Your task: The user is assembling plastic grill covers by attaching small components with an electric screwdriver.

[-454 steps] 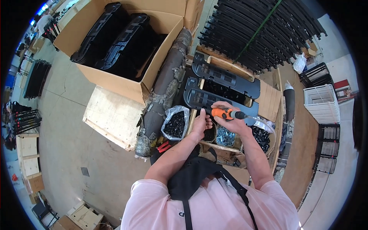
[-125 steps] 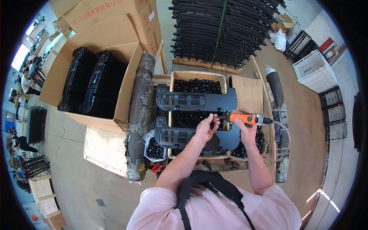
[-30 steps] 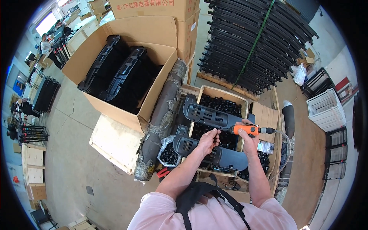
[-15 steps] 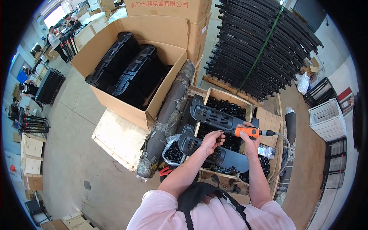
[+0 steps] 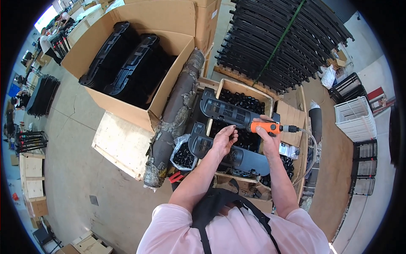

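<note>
My right hand (image 5: pixel 269 143) grips an orange power screwdriver (image 5: pixel 263 127), its tip pointing left and a hose trailing from its back end. Close to that tip, my left hand (image 5: pixel 224 140) has its fingertips pinched together; whatever is between them is too small to make out. Two long black plastic covers with vent slots lie across the wooden bins. The far cover (image 5: pixel 223 110) is just beyond the screwdriver, and the near cover (image 5: pixel 253 161) passes beneath my left hand and right wrist.
Small black parts (image 5: pixel 242 100) fill a wooden bin, and more sit in a plastic-lined tub (image 5: pixel 184 155). A wrapped roll (image 5: pixel 175 110) separates the bins from a cardboard box (image 5: pixel 122 111) of black plastic pieces. Stacked black frames (image 5: pixel 279 46) stand behind; red-handled pliers (image 5: pixel 176 177) lie near my left arm.
The whole scene has shifted up and slightly left in the picture as my head moved. Both hands keep nearly the same place over the covers, and the screwdriver stays in my right hand.
</note>
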### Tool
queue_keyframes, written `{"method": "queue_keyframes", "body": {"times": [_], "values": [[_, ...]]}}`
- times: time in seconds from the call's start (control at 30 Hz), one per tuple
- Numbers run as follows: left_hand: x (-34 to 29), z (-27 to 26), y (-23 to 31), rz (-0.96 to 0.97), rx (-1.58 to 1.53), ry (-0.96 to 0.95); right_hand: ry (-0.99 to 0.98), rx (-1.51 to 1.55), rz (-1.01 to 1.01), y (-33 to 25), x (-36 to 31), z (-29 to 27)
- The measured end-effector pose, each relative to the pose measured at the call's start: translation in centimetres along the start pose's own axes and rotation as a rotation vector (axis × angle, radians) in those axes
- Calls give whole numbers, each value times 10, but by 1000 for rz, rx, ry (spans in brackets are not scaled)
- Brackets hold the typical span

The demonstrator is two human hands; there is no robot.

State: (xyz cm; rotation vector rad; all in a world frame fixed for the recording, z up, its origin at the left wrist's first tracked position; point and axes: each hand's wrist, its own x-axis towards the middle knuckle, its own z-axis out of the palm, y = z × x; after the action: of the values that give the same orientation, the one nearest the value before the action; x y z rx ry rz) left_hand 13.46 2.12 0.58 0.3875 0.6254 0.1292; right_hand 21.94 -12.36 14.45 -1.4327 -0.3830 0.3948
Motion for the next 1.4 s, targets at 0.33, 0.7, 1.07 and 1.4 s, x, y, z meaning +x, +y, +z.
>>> {"method": "queue_keyframes", "body": {"times": [0.33,0.7,1.07,1.4], "values": [[0,2,4,-10,-177,65,-16,-83,1,5,1,2],[3,-4,4,15,-178,-2,-32,-121,-7,8,4,5],[3,-10,7,14,-91,-99,-11,-56,114,4,13,1],[5,-11,8,-107,-105,166,-6,-140,-17,19,23,20]]}}
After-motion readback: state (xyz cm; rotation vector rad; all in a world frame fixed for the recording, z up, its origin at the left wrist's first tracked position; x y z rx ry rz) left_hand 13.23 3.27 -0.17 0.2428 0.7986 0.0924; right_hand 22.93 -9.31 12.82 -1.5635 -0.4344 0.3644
